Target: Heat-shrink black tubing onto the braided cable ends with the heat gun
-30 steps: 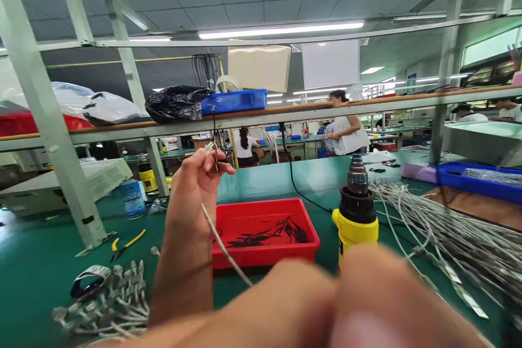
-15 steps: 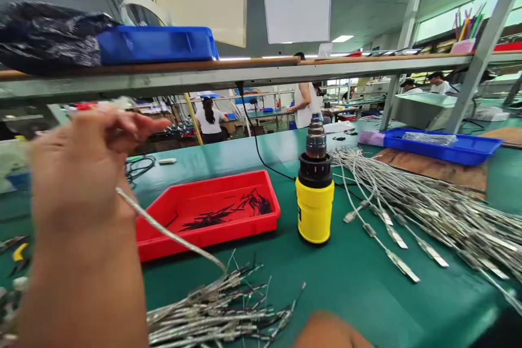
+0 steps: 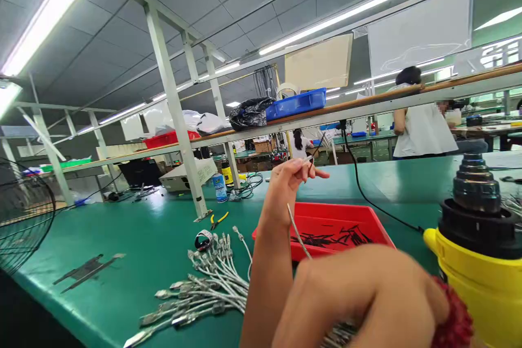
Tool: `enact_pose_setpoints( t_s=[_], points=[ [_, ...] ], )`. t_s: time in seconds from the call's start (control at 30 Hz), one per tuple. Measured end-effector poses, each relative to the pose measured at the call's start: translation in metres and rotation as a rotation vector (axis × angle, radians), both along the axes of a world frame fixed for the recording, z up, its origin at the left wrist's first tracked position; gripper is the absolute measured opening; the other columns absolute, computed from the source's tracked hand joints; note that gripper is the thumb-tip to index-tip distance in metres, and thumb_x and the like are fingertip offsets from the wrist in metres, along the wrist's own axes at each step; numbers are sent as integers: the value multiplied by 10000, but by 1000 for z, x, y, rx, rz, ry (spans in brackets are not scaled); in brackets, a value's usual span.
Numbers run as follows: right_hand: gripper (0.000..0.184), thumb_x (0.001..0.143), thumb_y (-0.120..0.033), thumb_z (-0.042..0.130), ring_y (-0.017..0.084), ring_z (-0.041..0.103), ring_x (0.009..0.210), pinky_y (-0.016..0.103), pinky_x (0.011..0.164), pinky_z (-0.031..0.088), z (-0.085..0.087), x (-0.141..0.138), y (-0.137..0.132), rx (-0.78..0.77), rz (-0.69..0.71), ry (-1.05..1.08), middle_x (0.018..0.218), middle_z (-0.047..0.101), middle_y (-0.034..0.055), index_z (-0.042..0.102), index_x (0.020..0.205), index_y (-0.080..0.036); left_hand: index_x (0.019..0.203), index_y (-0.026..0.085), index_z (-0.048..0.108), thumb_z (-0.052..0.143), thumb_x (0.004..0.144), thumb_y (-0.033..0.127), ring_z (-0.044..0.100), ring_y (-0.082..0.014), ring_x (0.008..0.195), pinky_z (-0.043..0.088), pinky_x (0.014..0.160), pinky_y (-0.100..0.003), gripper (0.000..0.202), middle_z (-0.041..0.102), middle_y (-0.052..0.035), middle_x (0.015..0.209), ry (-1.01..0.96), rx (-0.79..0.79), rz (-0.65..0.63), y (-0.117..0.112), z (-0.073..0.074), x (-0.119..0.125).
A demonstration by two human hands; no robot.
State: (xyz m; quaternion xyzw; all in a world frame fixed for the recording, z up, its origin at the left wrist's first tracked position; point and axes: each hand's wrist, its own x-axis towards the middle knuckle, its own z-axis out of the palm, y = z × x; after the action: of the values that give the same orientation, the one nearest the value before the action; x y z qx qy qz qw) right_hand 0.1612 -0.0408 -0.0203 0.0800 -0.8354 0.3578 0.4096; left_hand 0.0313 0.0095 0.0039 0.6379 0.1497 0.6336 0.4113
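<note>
My left hand (image 3: pixel 285 187) is raised over the green table, its fingertips pinching the top end of a thin grey cable (image 3: pixel 295 230). The cable runs down from there and disappears behind my right hand (image 3: pixel 350 293). That hand fills the near foreground, back towards me, with a red scrunchie (image 3: pixel 453 315) on the wrist and its fingers hidden. A few cable ends (image 3: pixel 340 333) show just under it. Behind the cable lies a red tray (image 3: pixel 326 210) holding short black pieces. A yellow tool with a black top (image 3: pixel 475 253) stands at the right.
A fanned bundle of grey cables with metal terminals (image 3: pixel 204 285) lies on the table, with a tape roll (image 3: pixel 203 240) and yellow pliers (image 3: pixel 218 221) nearby. A steel post (image 3: pixel 175 119) carries a shelf with a blue bin (image 3: pixel 296 103). A fan guard (image 3: pixel 24 212) is far left. A person in white (image 3: pixel 420 128) stands beyond.
The view swung left and tilted up. My left hand keeps the cable end pinched and raised. My right hand has risen from the bottom edge into the near foreground.
</note>
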Motion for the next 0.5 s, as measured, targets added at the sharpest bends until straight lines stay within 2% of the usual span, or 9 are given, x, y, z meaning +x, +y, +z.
enact_pose_setpoints(
  t_s=[0.07, 0.1, 0.13, 0.17, 0.23, 0.3, 0.33, 0.4, 0.5],
  points=[
    [379, 888, -545, 519, 85, 583, 460, 191, 487, 475, 11, 9, 8, -80, 233, -47, 522, 611, -19, 682, 780, -220, 518, 176, 476, 517, 833, 313, 650, -156, 739, 488, 859, -305, 346, 442, 7, 613, 22, 26, 34, -6, 2, -2],
    [343, 898, -502, 518, 69, 518, 404, 178, 464, 457, 15, 12, 14, -182, 315, 77, 449, 533, -44, 661, 740, -234, 509, 180, 470, 516, 831, 308, 647, -157, 729, 487, 844, -308, 350, 435, 8, 601, 25, 42, 52, -10, 3, -2],
    [306, 889, -447, 537, 58, 449, 370, 168, 447, 438, 19, 15, 20, -299, 317, 259, 403, 446, -61, 633, 685, -240, 500, 182, 464, 514, 830, 301, 644, -158, 717, 487, 828, -311, 355, 429, 9, 588, 28, 60, 68, -13, 5, -3],
    [274, 862, -386, 573, 51, 398, 360, 161, 434, 421, 21, 17, 26, -401, 239, 462, 391, 385, -68, 607, 635, -237, 494, 183, 462, 509, 832, 291, 642, -158, 708, 485, 817, -313, 358, 425, 9, 580, 36, 77, 84, -16, 6, -3],
    [191, 792, -274, 648, 44, 410, 404, 158, 451, 422, 23, 16, 36, -478, -105, 725, 438, 411, -60, 615, 610, -223, 488, 183, 467, 504, 838, 271, 639, -158, 702, 477, 810, -314, 362, 427, 9, 573, 63, 117, 119, -22, 9, -3],
    [49, 752, -220, 708, 58, 523, 497, 173, 511, 470, 21, 13, 42, -403, -379, 679, 542, 556, -29, 691, 706, -216, 494, 184, 480, 504, 841, 258, 628, -156, 712, 465, 799, -306, 356, 447, 5, 575, 113, 155, 158, -27, 10, -4],
    [29, 738, -210, 736, 70, 568, 540, 183, 540, 494, 19, 11, 44, -358, -442, 621, 595, 613, -16, 716, 758, -218, 498, 186, 485, 507, 839, 256, 611, -151, 707, 459, 779, -298, 349, 461, 2, 579, 137, 178, 181, -29, 11, -4],
    [86, 723, -224, 769, 90, 611, 583, 206, 572, 532, 17, 6, 44, -308, -445, 533, 657, 668, 0, 736, 803, -217, 505, 189, 492, 510, 837, 256, 555, -136, 676, 442, 729, -284, 339, 483, -1, 587, 179, 227, 226, -31, 12, -5],
    [57, 725, -233, 783, 96, 635, 601, 213, 583, 556, 13, 0, 45, -286, -362, 523, 665, 686, -2, 736, 752, -217, 515, 191, 498, 508, 845, 251, 478, -127, 639, 405, 668, -281, 335, 488, -1, 594, 220, 282, 264, -34, 13, -6]
  ],
)
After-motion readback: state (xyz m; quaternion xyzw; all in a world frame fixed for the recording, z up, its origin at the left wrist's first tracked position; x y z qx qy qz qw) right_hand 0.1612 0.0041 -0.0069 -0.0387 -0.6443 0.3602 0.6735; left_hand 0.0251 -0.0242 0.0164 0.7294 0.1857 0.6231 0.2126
